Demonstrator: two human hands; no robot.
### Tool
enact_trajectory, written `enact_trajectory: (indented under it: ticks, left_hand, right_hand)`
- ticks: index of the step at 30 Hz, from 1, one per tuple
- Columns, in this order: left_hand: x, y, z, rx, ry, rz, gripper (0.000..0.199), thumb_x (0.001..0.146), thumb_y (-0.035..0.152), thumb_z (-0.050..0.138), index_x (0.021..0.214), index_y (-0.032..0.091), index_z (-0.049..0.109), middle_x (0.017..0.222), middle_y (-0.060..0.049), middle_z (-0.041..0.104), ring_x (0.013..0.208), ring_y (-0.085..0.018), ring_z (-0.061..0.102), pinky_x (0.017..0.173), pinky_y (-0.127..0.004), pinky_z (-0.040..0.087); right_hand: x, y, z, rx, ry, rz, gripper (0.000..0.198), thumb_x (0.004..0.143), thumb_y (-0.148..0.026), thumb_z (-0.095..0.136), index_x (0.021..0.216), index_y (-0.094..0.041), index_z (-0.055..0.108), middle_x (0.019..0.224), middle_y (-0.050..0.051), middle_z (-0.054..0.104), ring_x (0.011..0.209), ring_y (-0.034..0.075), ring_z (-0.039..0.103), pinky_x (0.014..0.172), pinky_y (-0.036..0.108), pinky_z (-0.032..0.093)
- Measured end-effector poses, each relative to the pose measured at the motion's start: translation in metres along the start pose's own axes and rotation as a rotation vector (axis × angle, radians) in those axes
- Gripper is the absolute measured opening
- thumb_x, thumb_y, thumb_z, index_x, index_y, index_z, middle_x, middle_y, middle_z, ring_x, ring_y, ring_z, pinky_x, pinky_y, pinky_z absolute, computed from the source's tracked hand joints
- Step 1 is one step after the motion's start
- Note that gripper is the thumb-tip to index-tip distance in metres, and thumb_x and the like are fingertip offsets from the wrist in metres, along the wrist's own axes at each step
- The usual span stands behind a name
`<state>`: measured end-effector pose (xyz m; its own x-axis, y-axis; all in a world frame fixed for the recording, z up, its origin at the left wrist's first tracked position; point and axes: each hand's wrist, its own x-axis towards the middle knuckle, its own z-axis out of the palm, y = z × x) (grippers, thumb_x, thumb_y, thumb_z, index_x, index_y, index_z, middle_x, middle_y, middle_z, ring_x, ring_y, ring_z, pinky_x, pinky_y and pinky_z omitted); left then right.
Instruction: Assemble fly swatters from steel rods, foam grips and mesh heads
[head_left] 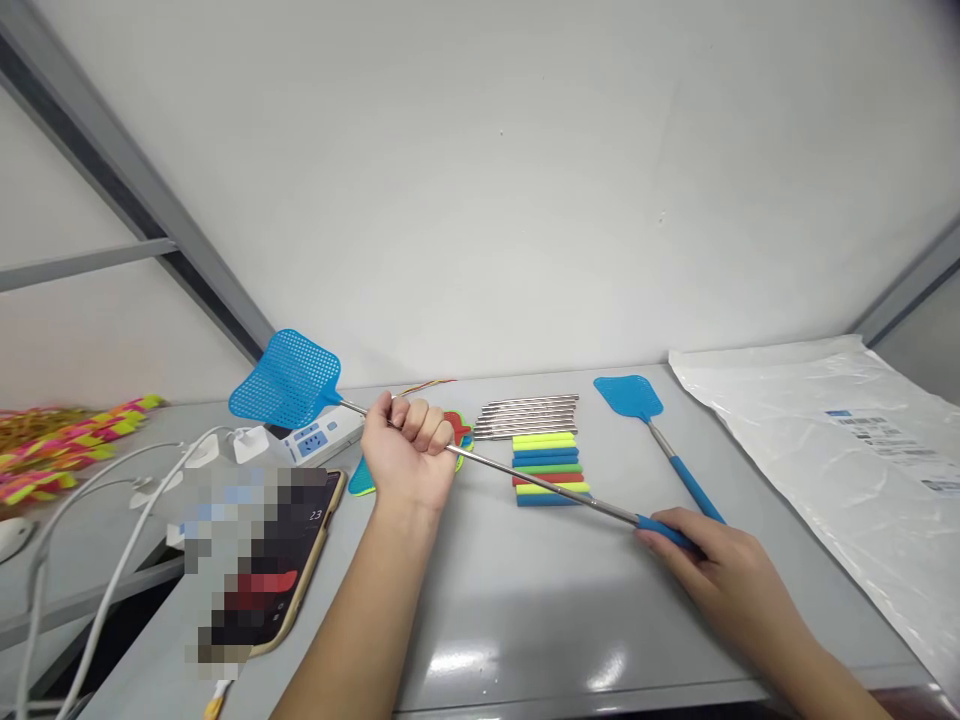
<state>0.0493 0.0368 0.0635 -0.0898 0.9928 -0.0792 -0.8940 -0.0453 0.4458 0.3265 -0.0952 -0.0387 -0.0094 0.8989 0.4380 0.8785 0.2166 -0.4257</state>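
A blue fly swatter (289, 380) with an extended telescopic metal shaft slants across the table, held in both hands. My left hand (411, 440) is closed round the thin shaft just below the swatter head. Around the blue handle end, my right hand (720, 560) is closed. A second blue fly swatter (634, 397), with its shaft short, lies on the table behind my right hand. Below the shaft sit several foam grips (547, 455) in yellow, blue, green and red, and beyond them a row of metal rods (529, 415). More coloured swatter heads (362, 480) are partly hidden behind my left hand.
A phone (300, 560), partly blurred out, lies at the left near a white power strip (326, 438) with plugs and cables (124, 560). Pink and yellow strands (75, 450) lie at far left. A white plastic bag (817, 430) covers the table's right side. Behind stands a wall.
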Motion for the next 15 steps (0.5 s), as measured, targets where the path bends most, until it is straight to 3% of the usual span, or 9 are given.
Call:
enact_trajectory:
  ticks: [11, 15]
  left_hand:
    - [-0.011, -0.013, 0.007, 0.016, 0.082, 0.058, 0.038, 0.088, 0.026, 0.043, 0.061, 0.02, 0.018, 0.051, 0.008, 0.005, 0.038, -0.008, 0.006, 0.038, -0.026, -0.001]
    - [-0.024, -0.034, 0.014, 0.041, 0.106, 0.019, 0.038, 0.089, 0.028, 0.043, 0.062, 0.021, 0.018, 0.05, 0.008, 0.006, 0.038, -0.007, 0.006, 0.039, -0.026, 0.0]
  right_hand:
    - [-0.005, -0.002, 0.001, -0.133, 0.046, -0.053, 0.032, 0.092, -0.049, 0.048, 0.079, -0.022, 0.06, 0.062, -0.003, 0.063, 0.051, 0.013, 0.057, 0.05, 0.024, 0.036]
    - [-0.004, -0.008, 0.002, -0.134, 0.015, -0.076, 0.035, 0.094, -0.048, 0.045, 0.075, -0.022, 0.058, 0.058, -0.003, 0.06, 0.049, 0.013, 0.056, 0.048, 0.025, 0.033]
